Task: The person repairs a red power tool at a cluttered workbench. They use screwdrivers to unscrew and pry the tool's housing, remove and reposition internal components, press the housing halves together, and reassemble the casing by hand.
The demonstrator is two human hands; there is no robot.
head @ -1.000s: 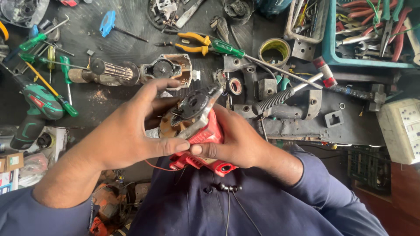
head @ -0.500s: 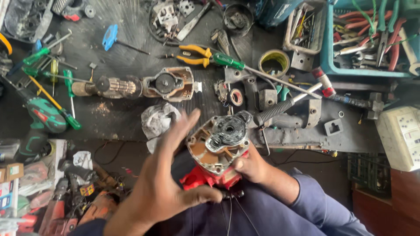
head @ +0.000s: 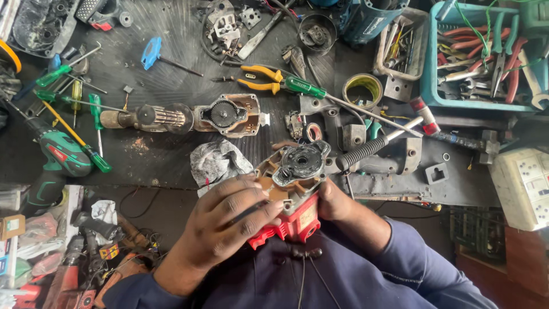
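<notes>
I hold a partly dismantled power tool body (head: pixel 297 189) close to my chest; it has a red plastic housing, a brown inner frame and a greasy black round part on top. My left hand (head: pixel 229 220) wraps over its left side, fingers laid across the red housing. Around the right side, mostly hidden behind the tool, my right hand (head: pixel 334 200) grips it. A crumpled grey rag (head: pixel 217 161) lies on the bench just beyond my left fingers.
A gearbox and shaft assembly (head: pixel 189 116) lies mid-bench. Yellow pliers (head: pixel 260 78) and green screwdrivers (head: pixel 86 106) lie around it, a green drill (head: pixel 57 154) at left. A teal tool tray (head: pixel 486 57) stands far right, a white socket box (head: pixel 523 186) at right.
My left hand was open and off the tool half a second ago; it has come back down and closed over the tool's left side. The view has shifted slightly.
</notes>
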